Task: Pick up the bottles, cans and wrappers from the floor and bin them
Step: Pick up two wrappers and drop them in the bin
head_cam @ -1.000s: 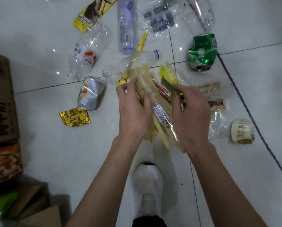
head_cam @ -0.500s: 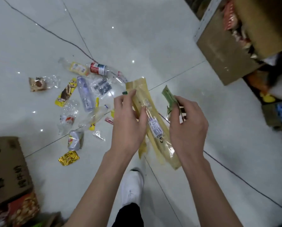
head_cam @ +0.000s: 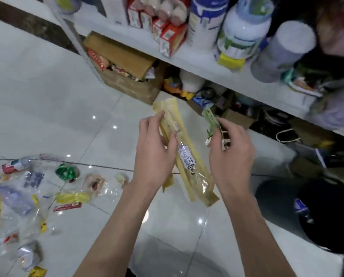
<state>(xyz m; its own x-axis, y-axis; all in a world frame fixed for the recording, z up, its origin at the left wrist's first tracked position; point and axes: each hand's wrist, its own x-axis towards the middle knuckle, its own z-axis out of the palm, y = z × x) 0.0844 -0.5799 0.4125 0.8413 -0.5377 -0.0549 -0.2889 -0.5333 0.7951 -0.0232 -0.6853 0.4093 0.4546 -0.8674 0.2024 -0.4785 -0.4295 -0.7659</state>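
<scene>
Wrappers in both: left grip (head_cam: 155, 154) clasps a long yellow wrapper (head_cam: 195, 174), right grip (head_cam: 231, 156) pinches a green wrapper (head_cam: 209, 119), above the floor (head_cam: 47, 86).

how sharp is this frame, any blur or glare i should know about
Head view: left hand, right hand, the long yellow wrapper and green wrapper are fairly sharp; head view, the shelf goods and floor litter are smeared by blur; small white glare spots dot the glossy tiles.
</scene>
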